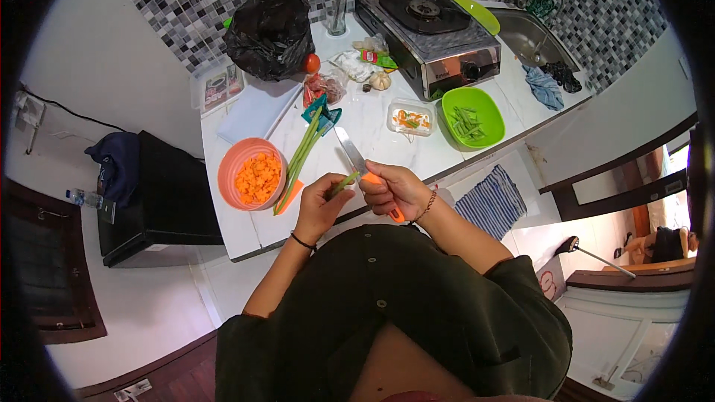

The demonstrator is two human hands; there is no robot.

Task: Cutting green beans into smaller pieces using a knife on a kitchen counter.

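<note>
In my right hand (396, 192) is a knife (350, 150) with an orange handle, its blade pointing up and to the left. My left hand (323, 201) pinches a short length of green bean (345, 182) close to the blade. Both hands are over the counter's front edge. Long green beans (304, 150) lie on the counter beyond my left hand, beside a pink bowl (223, 179) of diced carrot (258, 179). Farther right stands a green bowl (497, 132) with cut bean pieces (468, 125), next to a small clear container (392, 120) holding orange bits.
At the back stand a black plastic bag (269, 31), a tomato (312, 63), a glass bottle (337, 15) and a gas stove (447, 48). Garlic (380, 80) and small packets lie mid-counter. A sink (532, 33) and a blue cloth (544, 88) are at the right. A striped mat (491, 202) lies below.
</note>
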